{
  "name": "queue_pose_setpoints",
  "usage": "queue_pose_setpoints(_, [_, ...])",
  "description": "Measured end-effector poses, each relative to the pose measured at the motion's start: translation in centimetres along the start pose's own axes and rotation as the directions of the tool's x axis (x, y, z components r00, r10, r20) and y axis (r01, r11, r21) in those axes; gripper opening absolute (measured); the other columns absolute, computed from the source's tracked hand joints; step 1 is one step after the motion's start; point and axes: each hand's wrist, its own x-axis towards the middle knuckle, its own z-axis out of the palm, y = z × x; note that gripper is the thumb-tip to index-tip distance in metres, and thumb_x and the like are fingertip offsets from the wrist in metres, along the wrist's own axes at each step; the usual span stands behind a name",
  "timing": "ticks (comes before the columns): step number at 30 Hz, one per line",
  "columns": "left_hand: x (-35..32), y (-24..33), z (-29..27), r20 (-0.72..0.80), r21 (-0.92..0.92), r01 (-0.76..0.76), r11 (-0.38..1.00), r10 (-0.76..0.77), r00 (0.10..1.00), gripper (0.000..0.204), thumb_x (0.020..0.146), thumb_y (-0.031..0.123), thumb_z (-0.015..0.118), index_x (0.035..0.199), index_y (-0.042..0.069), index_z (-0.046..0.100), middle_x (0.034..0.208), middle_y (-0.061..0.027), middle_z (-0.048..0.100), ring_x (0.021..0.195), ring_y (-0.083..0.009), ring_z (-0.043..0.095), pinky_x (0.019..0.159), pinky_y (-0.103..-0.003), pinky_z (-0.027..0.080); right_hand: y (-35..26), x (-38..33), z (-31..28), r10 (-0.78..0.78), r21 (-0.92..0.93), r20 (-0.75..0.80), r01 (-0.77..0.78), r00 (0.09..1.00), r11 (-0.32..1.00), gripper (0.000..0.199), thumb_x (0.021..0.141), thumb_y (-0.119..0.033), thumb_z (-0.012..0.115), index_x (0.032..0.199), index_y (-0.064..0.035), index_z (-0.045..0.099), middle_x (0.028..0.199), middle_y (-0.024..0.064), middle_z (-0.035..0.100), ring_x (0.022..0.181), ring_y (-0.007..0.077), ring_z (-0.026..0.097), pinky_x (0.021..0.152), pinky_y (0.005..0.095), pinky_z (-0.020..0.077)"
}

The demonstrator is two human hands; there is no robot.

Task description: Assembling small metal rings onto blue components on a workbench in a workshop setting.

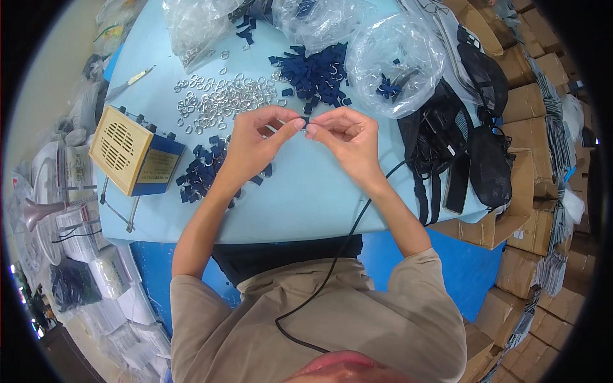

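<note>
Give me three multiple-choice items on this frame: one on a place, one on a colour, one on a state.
1. Where does the beige box with the grille stand?
A. left of the hands
B. right of the hands
C. on the cartons

2. What colour are the webbing tabs heaped beyond the hands?
A. red
B. navy blue
C. yellow

3. How are the left hand and right hand placed?
A. flat on the table
B. fingertips together, pinching a small piece
C. far apart

Key: 1 A, it sits at the table's left edge; 2 B, the heap is dark blue; 3 B, the fingertips meet above the light blue table.
</note>
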Motion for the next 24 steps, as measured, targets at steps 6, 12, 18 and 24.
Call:
queue_pose_setpoints(6, [-0.2, -0.1, 0.0, 0.011, 0.055, -0.064, 0.996, 0.064, 0.998, 0.018, 0.096, 0.016, 0.075, 0.104, -0.001, 0.077, 0.092, -0.0034, 0.073, 0.077, -0.0086, 0.064, 0.064, -0.024, 0.049, 0.0, -0.2, 0.4, 0.034, 0.111, -0.044, -0.029, 0.998, 0.993, 0.011, 0.088, 0.005, 0.077, 0.095, 0.0045, 0.069, 0.090, 0.0136, 0.075, 0.082, 0.0189, 0.076, 0.076, 0.0289, 0.0625])
queue_pose_setpoints(12, [-0.2, 0.3, -0.1, 0.006, 0.061, -0.041, 0.997, 0.041, 0.999, 0.018, 0.094, 0.014, 0.075, 0.105, 0.000, 0.078, 0.089, -0.0063, 0.074, 0.076, -0.0108, 0.066, 0.064, -0.025, 0.051, 0.5, -0.1, 0.4, 0.043, 0.114, -0.064, -0.036, 0.997, 0.993, 0.013, 0.087, 0.004, 0.078, 0.091, 0.0023, 0.066, 0.088, 0.0120, 0.074, 0.077, 0.0165, 0.074, 0.071, 0.0275, 0.0609])
queue_pose_setpoints(18, [0.0, 0.0, -0.1, 0.015, 0.007, -0.016, 1.000, 0.016, 1.000, 0.019, 0.095, 0.016, 0.075, 0.104, 0.000, 0.078, 0.089, -0.0059, 0.075, 0.076, -0.0098, 0.065, 0.065, -0.024, 0.051, 0.2, 0.1, 0.1, 0.063, 0.132, -0.052, -0.056, 0.997, 0.990, 0.015, 0.088, 0.001, 0.080, 0.090, 0.0012, 0.065, 0.087, 0.0095, 0.074, 0.073, 0.0128, 0.071, 0.069, 0.0258, 0.0588])
queue_pose_setpoints(24, [-0.5, 1.8, -5.5, 0.291, 0.211, 0.101, 0.972, -0.161, 0.943, 0.017, 0.092, 0.014, 0.075, 0.101, -0.001, 0.077, 0.081, -0.0032, 0.071, 0.067, -0.0069, 0.059, 0.058, -0.025, 0.047, -0.3, 0.5, -0.3, -0.357, -0.701, 0.086, 0.311, 0.930, 0.641, 0.019, 0.089, -0.007, 0.077, 0.103, 0.0028, 0.069, 0.105, 0.0159, 0.069, 0.105, 0.0311, 0.066, 0.094, 0.0406, 0.0533])
